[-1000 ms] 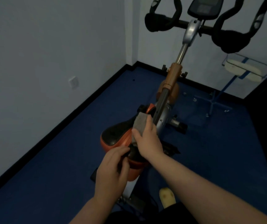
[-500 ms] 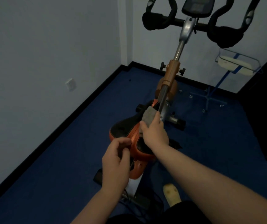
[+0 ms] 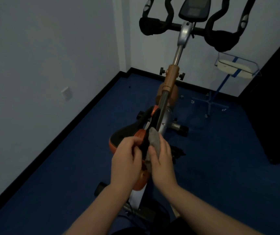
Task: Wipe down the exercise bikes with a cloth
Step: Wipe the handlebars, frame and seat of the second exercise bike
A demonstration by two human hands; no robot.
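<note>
Both hands, left hand [image 3: 125, 160] and right hand [image 3: 162, 160], pinch the grey cloth [image 3: 153, 141] over the saddle [image 3: 129, 133]; blue floor [image 3: 220, 158].

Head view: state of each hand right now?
Left hand: fingers curled on the rear of the orange-and-black bike saddle.
Right hand: holds the grey cloth against the saddle.

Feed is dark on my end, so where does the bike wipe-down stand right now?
Nothing shows as finished; the light is too dim to judge any surface. In hand: the right hand presses the grey cloth along the saddle, while the left hand grips the saddle's rear. Left, as far as can be seen: the seat post, frame, handlebars and console, none being touched.
</note>
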